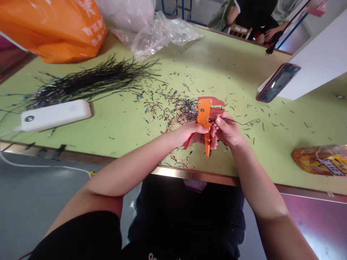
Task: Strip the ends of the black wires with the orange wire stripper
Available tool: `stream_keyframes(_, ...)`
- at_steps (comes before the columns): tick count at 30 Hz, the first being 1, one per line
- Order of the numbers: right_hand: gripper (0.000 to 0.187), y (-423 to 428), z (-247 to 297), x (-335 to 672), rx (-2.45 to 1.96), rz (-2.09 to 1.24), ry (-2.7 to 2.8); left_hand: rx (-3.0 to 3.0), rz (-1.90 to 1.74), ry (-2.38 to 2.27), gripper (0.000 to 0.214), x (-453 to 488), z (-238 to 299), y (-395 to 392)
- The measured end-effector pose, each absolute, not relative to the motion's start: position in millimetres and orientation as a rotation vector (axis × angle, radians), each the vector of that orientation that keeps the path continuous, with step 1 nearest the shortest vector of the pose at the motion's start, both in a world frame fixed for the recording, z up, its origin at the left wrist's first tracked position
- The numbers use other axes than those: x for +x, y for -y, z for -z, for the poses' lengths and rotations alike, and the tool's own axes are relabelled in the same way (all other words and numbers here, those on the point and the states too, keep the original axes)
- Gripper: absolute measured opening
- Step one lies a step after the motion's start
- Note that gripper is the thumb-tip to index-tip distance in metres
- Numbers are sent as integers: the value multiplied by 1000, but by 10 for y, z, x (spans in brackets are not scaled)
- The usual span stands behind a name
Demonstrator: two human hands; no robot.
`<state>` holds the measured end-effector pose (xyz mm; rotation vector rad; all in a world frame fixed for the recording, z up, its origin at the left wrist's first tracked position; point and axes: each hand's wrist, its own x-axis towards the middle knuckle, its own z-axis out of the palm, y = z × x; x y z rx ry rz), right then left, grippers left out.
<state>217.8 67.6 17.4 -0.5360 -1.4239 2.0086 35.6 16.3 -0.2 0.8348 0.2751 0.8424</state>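
Note:
My left hand [193, 134] grips the handles of an orange self-adjusting wire stripper [204, 115], whose jaws point up and away from me. My right hand [227, 130] pinches a thin black wire [240, 122] close to the tool's red jaws. The wire's end is hidden at the jaws by my fingers. Beneath my hands, a heap of cut wire scraps and copper strands [173, 108] spreads over the green table [244, 57]. A bundle of black wires with blue terminals [89, 81] lies further left.
A white power strip [54, 115] lies at the table's left, its cord trailing to the floor. A phone [278, 82] rests against a white board at right. An orange bag [51, 29], clear plastic [151, 30] and a snack packet [321, 160] sit around the table. A seated person [257, 21] is beyond the far edge.

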Motion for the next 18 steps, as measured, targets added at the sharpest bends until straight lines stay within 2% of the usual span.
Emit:
stream_keyframes(8,46,-646,-149,2143,-599,-1969,1402,802,-795,-261,23,384,-51,-125)
stream_keyframes(18,37,-667,-89,2095,-750,-1517,1482,793,-836,-393,24,419,-106,-89)
